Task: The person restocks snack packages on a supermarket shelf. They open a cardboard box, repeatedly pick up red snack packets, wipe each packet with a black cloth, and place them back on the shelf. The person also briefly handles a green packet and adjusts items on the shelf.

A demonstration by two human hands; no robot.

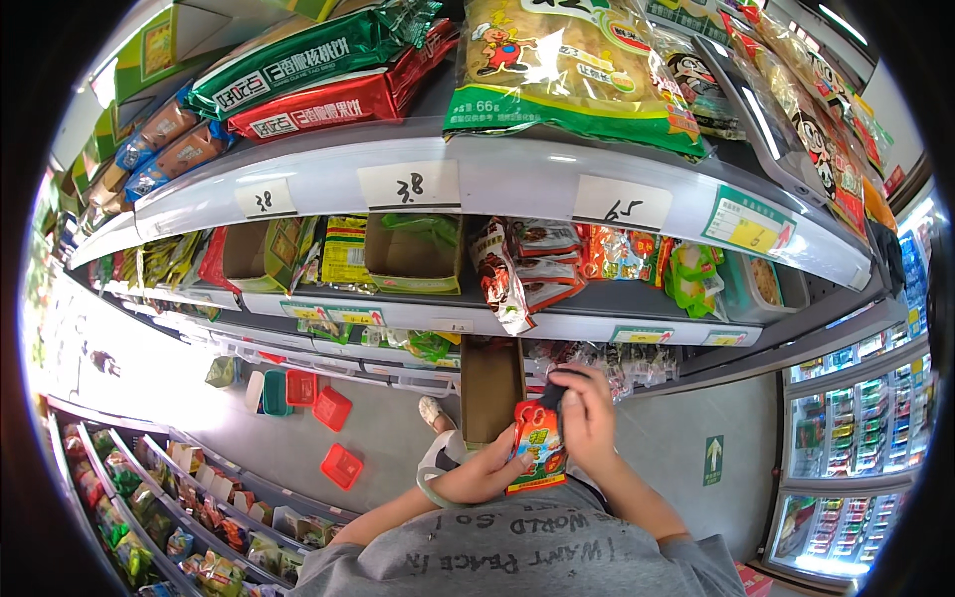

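Note:
My left hand (481,474), with a pale bangle at the wrist, grips a red snack packet (538,445) by its left side in front of my body. Close by on the right, my right hand (589,416) has its fingers curled around a small dark cloth-like piece (553,390). That piece touches the packet's upper right edge. Just beyond my left hand, an open brown cardboard box (491,390) reaches from under the shelf toward me. Whether my left hand touches the box cannot be made out.
Ahead rises a shelf (527,184) with bagged snacks, a tilted red-and-white packet (502,279) and an open carton (413,261). Red baskets (331,408) lie on the floor at left. More snack shelves (209,507) stand lower left; drink coolers (846,438) line the right.

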